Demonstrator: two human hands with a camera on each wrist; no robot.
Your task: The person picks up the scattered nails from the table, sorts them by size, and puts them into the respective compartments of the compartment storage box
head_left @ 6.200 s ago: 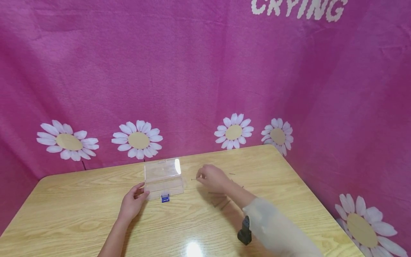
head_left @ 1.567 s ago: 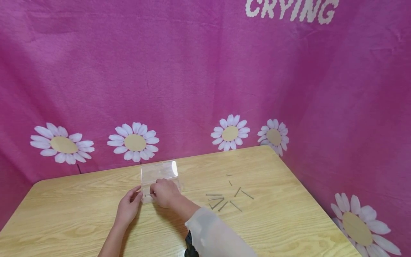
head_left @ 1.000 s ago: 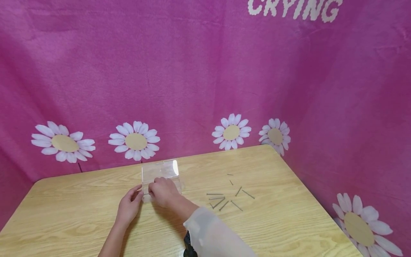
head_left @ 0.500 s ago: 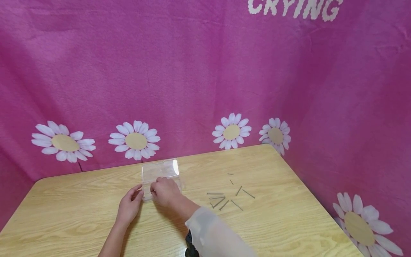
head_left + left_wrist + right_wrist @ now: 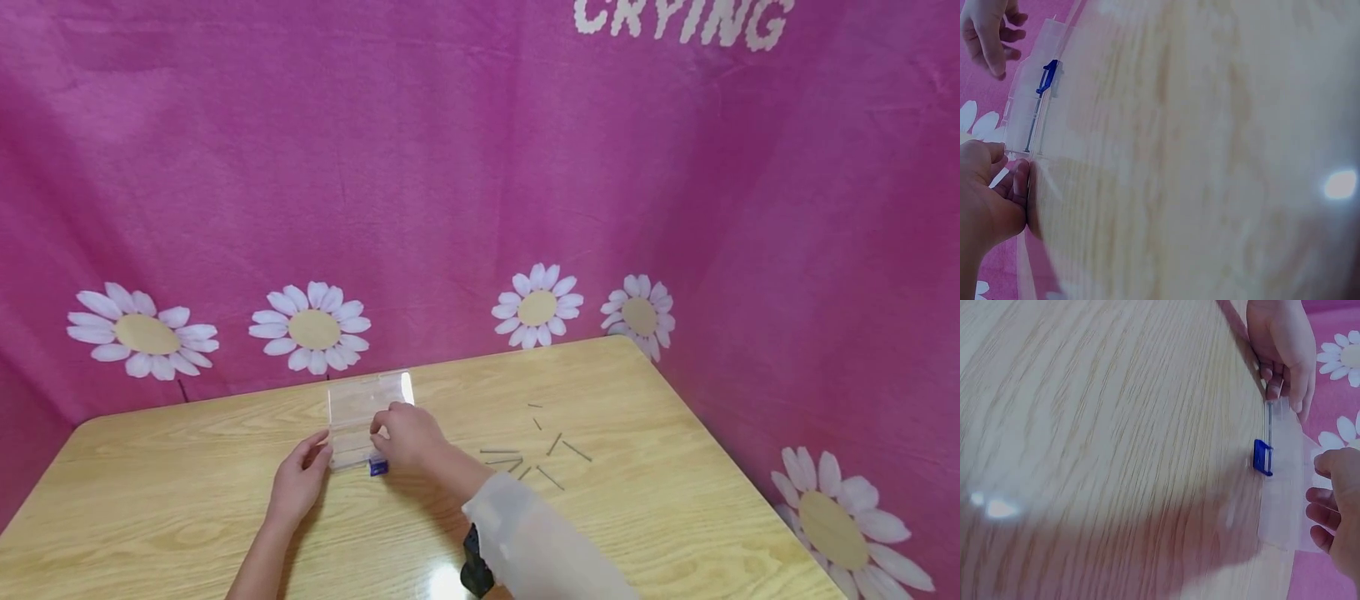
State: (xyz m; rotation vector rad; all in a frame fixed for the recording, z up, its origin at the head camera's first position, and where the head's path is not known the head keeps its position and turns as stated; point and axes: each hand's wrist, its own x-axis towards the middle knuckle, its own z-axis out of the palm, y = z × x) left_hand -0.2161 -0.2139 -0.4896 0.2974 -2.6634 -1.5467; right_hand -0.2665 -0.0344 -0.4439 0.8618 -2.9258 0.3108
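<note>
Observed left fingers [image 5: 1020, 179] grasping the end of a clear box [image 5: 1280, 512] on the surface [image 5: 187, 500]. Observed right fingers [image 5: 1324, 517] released, loosely curled over the box, with nothing visible between them. Located one nail [image 5: 1270, 425] inside the box, flat along the wall on the person's side, running from just beside the left fingers toward a blue latch [image 5: 378, 467]. Noted lid [image 5: 363, 402] tipped back, beyond the right fingers.

Judged as step in hand: placing a nail in the box, with release apparently made. Advise a firm but light hold at the left fingers, against sliding. Lift the right fingers straight up before swinging aside, clear of lid edge and latch. Pinch any further nail near mid-length; lower it beside the one inside rather than dropping it.

Found in head view only: loose nails [image 5: 554, 444] on the surface, to the right of the right fingers, well apart from the box. Could not make out the boxed nail there; read plainly from both wrist views.
</note>
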